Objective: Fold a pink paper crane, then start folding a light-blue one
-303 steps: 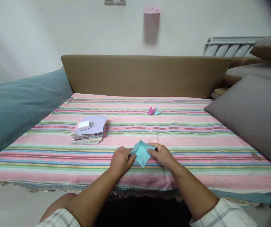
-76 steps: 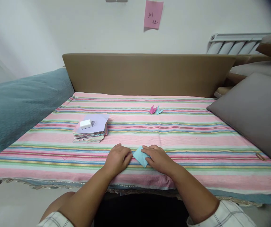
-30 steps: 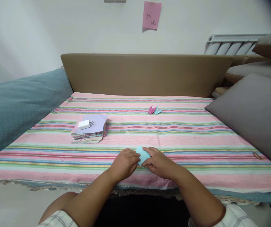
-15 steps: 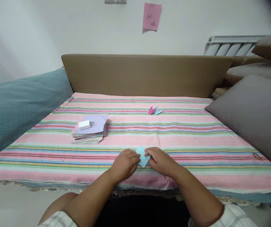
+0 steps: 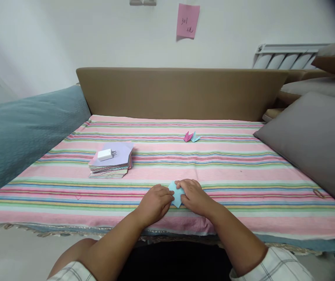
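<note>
A small light-blue sheet of origami paper (image 5: 176, 196), folded to a diamond-like shape, lies on the striped cloth near its front edge. My left hand (image 5: 156, 203) grips the paper's left corner, thumb and fingers closed on it. From the right, my right hand (image 5: 195, 196) has its fingers curled over the paper's upper right side, the thumb pressing lower down. The fingers cover both side corners. Farther back sit a folded pink paper piece (image 5: 187, 136) and a folded light-blue paper piece (image 5: 195, 137), side by side and touching.
A stack of coloured paper (image 5: 117, 156) stands at left with a white plug adapter (image 5: 105, 155) on top. A grey cushion (image 5: 310, 140) leans at right, near a small brown loop (image 5: 319, 193). The brown backrest (image 5: 179, 93) closes off the back.
My right hand has shifted slightly up and left over the paper, its fingertips now at the top corner. My left hand has stayed at the left corner.
</note>
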`<state>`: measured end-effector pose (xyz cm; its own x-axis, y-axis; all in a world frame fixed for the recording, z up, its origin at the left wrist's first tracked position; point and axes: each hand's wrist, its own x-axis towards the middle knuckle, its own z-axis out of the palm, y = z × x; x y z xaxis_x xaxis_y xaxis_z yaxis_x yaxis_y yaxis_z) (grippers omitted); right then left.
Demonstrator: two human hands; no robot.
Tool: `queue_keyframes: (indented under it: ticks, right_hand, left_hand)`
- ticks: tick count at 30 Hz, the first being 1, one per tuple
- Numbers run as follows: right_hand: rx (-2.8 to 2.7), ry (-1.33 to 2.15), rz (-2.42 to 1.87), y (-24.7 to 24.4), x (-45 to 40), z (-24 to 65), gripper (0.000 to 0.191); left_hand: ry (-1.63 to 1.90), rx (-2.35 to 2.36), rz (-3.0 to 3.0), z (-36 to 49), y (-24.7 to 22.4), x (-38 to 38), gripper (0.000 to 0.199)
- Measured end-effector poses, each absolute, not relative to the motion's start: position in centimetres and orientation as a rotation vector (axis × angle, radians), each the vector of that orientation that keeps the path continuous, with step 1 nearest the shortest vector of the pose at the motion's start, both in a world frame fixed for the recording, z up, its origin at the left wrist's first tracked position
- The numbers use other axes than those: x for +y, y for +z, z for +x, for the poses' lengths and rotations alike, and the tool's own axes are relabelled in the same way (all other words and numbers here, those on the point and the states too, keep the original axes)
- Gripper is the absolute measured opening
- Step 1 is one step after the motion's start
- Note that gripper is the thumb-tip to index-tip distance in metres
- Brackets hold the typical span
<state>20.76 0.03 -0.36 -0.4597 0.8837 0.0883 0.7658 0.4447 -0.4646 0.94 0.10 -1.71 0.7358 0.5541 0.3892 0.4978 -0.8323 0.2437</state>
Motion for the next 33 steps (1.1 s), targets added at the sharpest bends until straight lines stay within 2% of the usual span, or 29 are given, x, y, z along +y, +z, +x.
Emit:
queue_keyframes:
  ticks: [6, 14, 22, 33]
  right_hand:
    - [-2.452, 0.603, -1.432, -0.2, 0.0, 20.9, 0.053]
    - [-2.448, 0.654, -1.491, 0.9, -0.4, 22.1, 0.037]
    - [-2.420, 0.724, -1.558, 1.6, -0.6, 23.2, 0.036]
    - [-2.398, 0.622, -1.578, 1.3, -0.5, 24.3, 0.028]
  left_hand:
    - [0.686, 0.860, 2.819, 0.9, -1.8, 0.1, 0.023]
    - [0.705, 0.842, 2.816, 1.0, -1.7, 0.2, 0.022]
    - [0.699, 0.857, 2.808, 1.0, -1.7, 0.2, 0.021]
    - [0.699, 0.866, 2.795, 0.9, -2.0, 0.2, 0.021]
